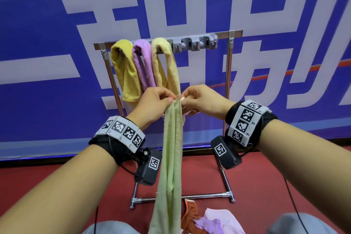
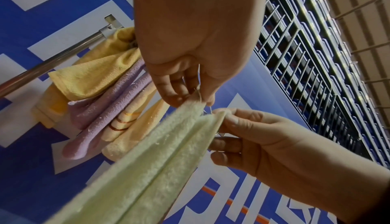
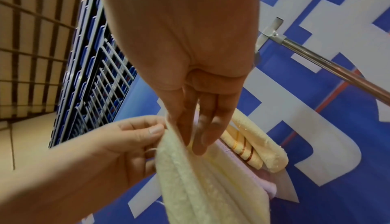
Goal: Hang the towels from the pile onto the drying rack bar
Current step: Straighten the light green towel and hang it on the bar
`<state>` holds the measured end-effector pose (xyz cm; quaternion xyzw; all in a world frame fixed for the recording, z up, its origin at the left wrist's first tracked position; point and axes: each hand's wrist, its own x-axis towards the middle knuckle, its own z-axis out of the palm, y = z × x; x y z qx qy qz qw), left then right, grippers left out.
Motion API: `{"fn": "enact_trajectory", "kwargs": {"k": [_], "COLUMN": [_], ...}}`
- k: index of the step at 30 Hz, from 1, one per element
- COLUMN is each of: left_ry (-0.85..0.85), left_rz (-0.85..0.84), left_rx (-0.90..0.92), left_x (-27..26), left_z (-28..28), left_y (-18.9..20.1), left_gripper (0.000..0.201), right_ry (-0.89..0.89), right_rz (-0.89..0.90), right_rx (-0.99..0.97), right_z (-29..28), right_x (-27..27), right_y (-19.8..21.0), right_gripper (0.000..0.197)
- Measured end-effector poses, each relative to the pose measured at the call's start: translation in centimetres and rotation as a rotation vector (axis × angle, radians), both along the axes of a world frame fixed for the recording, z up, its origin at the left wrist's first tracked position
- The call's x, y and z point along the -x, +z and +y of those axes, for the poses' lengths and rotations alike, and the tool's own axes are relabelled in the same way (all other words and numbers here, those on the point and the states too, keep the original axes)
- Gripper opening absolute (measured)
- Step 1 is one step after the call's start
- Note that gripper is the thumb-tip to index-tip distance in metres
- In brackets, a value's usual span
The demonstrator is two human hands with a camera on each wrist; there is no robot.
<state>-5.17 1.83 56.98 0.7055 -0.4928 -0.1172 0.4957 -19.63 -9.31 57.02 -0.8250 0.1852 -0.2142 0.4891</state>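
Observation:
A pale green towel [image 1: 170, 159] hangs long and folded lengthwise in front of the rack. My left hand [image 1: 157, 99] pinches its top left corner and my right hand [image 1: 197, 99] pinches the top right corner, the two close together. The wrist views show the same green towel [image 2: 152, 164] [image 3: 190, 186] held at its top edge by my left hand [image 2: 185, 97] and right hand [image 3: 190, 127]. The drying rack bar [image 1: 224, 34] carries a mustard towel [image 1: 125, 68], a purple towel [image 1: 143, 62] and a pale yellow towel [image 1: 167, 62] at its left end.
Grey clips [image 1: 195, 42] sit on the bare right half of the bar. The towel pile, with an orange towel [image 1: 190, 216] and pink towel [image 1: 222, 220], lies on the red floor near my knees. A blue banner wall [image 1: 47, 43] stands behind the rack.

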Motion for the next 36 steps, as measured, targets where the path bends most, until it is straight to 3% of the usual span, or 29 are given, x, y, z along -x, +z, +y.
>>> {"fn": "enact_trajectory", "kwargs": {"k": [8,21,26,36], "left_ry": [-0.068,-0.112,-0.169,-0.144], "left_rz": [0.023,0.122,0.063,-0.022], "left_rx": [0.023,-0.002,-0.014,0.025], "left_x": [0.6,0.6,0.7,0.4], "left_z": [0.2,0.2,0.3,-0.7], "left_y": [0.5,0.3,0.2,-0.7], "left_gripper": [0.008,0.015,0.031,0.027], "right_ry": [-0.100,-0.166,-0.199,-0.206], "right_rz": [-0.028,-0.091,-0.115,-0.119], "right_rx": [0.448,0.464,0.478,0.523], "right_z": [-0.5,-0.4,-0.5,0.1], "right_x": [-0.8,-0.7,-0.6,-0.7], "right_y": [0.1,-0.6,-0.9,-1.2], "right_gripper": [0.024,0.024,0.020,0.007]}}
